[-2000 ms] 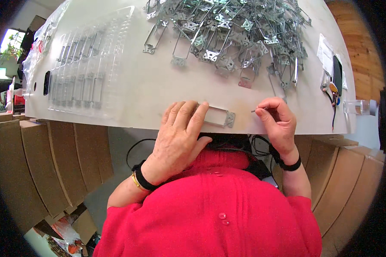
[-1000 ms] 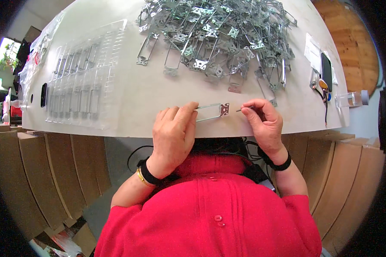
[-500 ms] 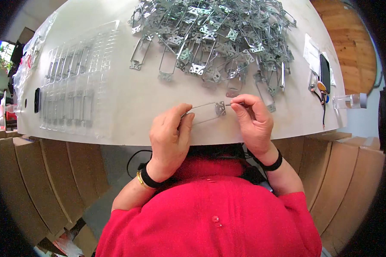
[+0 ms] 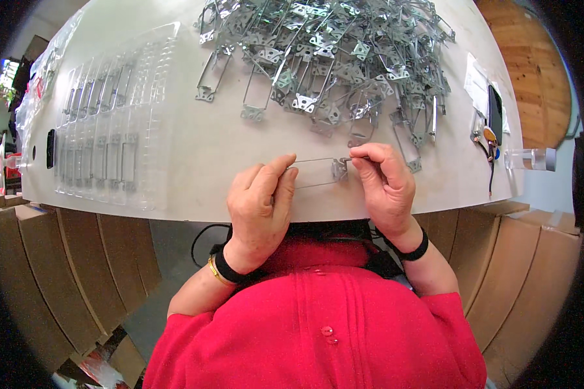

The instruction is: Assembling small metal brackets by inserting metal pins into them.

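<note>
A metal wire bracket with a small cut-out end plate [image 4: 339, 170] lies level between my hands, near the table's front edge. My left hand [image 4: 258, 206] pinches its left end between thumb and fingers, which cover that end. At the plate's right side, my right hand [image 4: 389, 191] has its thumb and forefinger closed at a thin metal piece; how much of it sits between the fingertips is hard to make out. Just beyond my hands spreads a large heap of similar metal brackets [image 4: 305, 65], some lying loose along its near edge.
To the left, a clear plastic tray [image 4: 159, 123] holds brackets in two rows. A black phone [image 4: 494, 110], a small tool with a cord and a clear jar [image 4: 529, 159] are at the right. Cardboard boxes [image 4: 525, 272] stand below the table on both sides.
The thin metal piece showing between my right fingertips and the end plate has shortened from view, and the plate is nearer those fingertips. Both hands stay in nearly the same place.
</note>
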Demonstrator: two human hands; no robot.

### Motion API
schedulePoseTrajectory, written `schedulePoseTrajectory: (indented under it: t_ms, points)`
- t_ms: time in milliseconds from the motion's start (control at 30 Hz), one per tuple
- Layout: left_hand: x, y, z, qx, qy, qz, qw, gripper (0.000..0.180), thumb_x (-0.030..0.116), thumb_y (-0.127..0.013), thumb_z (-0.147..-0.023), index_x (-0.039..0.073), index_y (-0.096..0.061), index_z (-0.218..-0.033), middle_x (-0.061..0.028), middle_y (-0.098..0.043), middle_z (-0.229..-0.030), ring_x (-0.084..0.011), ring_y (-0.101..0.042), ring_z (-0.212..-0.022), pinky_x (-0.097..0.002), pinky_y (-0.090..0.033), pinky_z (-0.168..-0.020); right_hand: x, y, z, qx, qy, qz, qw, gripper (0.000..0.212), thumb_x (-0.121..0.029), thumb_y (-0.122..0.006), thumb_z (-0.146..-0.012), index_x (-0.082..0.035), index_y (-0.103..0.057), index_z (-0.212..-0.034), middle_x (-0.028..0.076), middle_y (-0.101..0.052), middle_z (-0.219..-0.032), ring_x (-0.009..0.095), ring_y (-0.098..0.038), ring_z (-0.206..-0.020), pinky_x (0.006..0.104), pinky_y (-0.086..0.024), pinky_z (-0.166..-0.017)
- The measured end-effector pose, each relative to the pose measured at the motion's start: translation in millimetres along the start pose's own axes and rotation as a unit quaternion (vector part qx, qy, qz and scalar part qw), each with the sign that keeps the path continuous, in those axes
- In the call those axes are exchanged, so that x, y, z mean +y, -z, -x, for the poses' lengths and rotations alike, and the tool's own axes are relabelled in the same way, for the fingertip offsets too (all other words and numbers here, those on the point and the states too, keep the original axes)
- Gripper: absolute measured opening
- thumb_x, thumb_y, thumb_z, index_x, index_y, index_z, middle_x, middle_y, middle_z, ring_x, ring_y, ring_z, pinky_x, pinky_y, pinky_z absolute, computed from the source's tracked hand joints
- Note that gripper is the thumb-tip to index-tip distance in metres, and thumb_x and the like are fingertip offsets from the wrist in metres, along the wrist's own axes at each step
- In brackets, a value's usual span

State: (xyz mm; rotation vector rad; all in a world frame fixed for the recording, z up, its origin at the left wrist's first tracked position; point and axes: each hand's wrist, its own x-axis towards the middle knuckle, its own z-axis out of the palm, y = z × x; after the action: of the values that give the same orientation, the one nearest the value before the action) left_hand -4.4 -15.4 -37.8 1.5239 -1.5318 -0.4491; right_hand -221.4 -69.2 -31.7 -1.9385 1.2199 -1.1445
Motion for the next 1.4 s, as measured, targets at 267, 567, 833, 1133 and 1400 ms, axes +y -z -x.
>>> schedulePoseTrajectory:
  t_ms: [267,567,833,1133,1400]
  points:
    - [-1.5,-1.0,1.8,-0.002,-0.008,-0.008,1.0,0.025,0.003,-0.078,-0.092,0.005,-0.076,-0.116,-0.0074,-0.061,-0.075,-0.0253,-0.058,-0.067,-0.0389,-0.046,-0.066,0.9,1.0,-2.4,-0.006,0.045,0.03,0.999,0.018,0.0,-0.075,-0.096,-0.004,-0.074,-0.113,0.012,-0.073,-0.105,0.026,-0.072,-0.094,0.0341,-0.057,-0.083]
    - [-4.4,-1.9,5.4,0.021,-0.018,-0.01,1.0,0.027,0.007,-0.077,-0.096,0.004,-0.072,-0.122,-0.0073,-0.068,-0.091,-0.0173,-0.058,-0.072,-0.0329,-0.049,-0.067,-1.8,0.3,-2.7,-0.018,0.036,0.033,0.999,0.019,0.0,-0.074,-0.097,-0.005,-0.073,-0.116,0.012,-0.074,-0.104,0.025,-0.073,-0.096,0.0337,-0.057,-0.083]
    - [-9.0,-3.7,5.4,0.029,-0.037,0.005,0.999,0.022,0.005,-0.078,-0.096,0.004,-0.072,-0.117,-0.0067,-0.068,-0.09,-0.0163,-0.057,-0.071,-0.0318,-0.048,-0.066,2.4,-3.1,4.2,-0.006,-0.035,-0.028,0.999,0.016,0.0,-0.075,-0.097,-0.005,-0.071,-0.113,0.01,-0.074,-0.103,0.02,-0.072,-0.093,0.032,-0.057,-0.082]
    - [-8.1,-2.9,7.7,0.023,-0.025,-0.007,0.999,0.02,0.006,-0.078,-0.096,0.004,-0.073,-0.115,-0.0081,-0.07,-0.092,-0.017,-0.06,-0.073,-0.0327,-0.05,-0.066,0.7,-0.9,2.6,-0.011,-0.018,-0.015,1.0,0.018,0.002,-0.076,-0.095,-0.005,-0.071,-0.11,0.012,-0.073,-0.103,0.025,-0.072,-0.092,0.0326,-0.057,-0.081]
    - [-7.3,-5.4,4.4,0.042,-0.038,-0.005,0.998,0.024,0.002,-0.081,-0.088,0.006,-0.072,-0.11,-0.0063,-0.068,-0.083,-0.0223,-0.059,-0.066,-0.0371,-0.046,-0.065,1.3,-1.5,0.6,-0.011,0.02,0.005,1.0,0.018,0.002,-0.076,-0.094,-0.005,-0.072,-0.11,0.012,-0.073,-0.103,0.026,-0.072,-0.092,0.0329,-0.057,-0.081]
